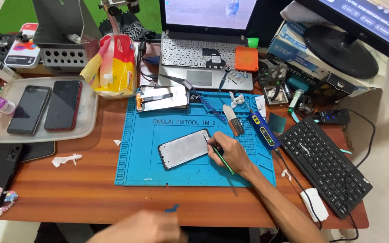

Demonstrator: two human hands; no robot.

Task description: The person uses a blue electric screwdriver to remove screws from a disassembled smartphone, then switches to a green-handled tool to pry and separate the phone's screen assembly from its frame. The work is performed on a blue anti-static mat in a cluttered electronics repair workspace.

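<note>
Right grip (229,153) pinched on green tool (222,158)

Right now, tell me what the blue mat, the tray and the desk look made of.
Blue mat: probably silicone rubber, matte, with moulded ridges and compartments. Tray: translucent whitish plastic, slightly glossy, rounded rim. Desk: wood or wood-look laminate, reddish-brown grain with a soft sheen.

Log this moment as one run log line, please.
right hand: green tool at phone frame | left hand: blurred, low | blue mat
</note>
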